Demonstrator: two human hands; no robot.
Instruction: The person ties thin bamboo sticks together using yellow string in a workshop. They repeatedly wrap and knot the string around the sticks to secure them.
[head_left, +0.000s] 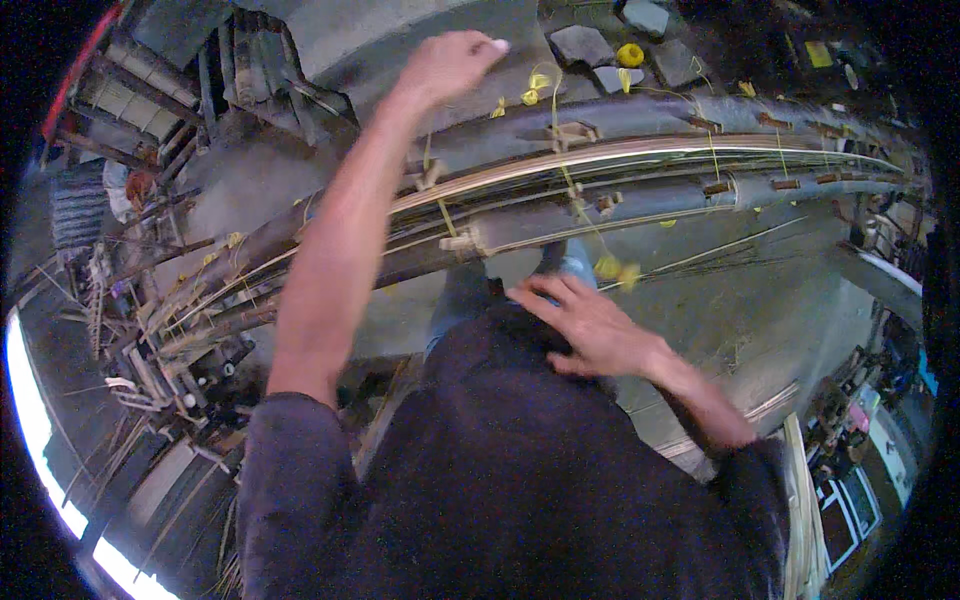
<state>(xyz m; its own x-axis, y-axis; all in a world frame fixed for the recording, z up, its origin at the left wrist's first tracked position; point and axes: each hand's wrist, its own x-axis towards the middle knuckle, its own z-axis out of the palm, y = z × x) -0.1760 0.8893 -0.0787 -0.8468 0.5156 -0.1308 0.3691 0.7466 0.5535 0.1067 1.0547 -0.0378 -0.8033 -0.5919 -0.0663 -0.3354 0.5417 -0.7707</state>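
Observation:
My left hand (455,60) is stretched far out over a long curved bundle of pale cane strips (640,152), fingers pinched shut. A thin yellow string (441,205) runs from under that wrist down to a tie on the bundle. The bundle lies on dark pipes (660,200) with small wooden blocks (573,132) strapped along it. My right hand (590,325) rests flat on my dark shirt at the waist, fingers spread, holding nothing. Another yellow string (570,180) crosses the bundle and ends in a yellow knot (615,268) near my right hand.
A yellow string spool (630,54) sits among flat grey stones (582,44) beyond the bundle. Loose cane sticks and scraps (170,320) pile up at the left. More pale strips (800,500) lie at the lower right on the concrete floor (770,310).

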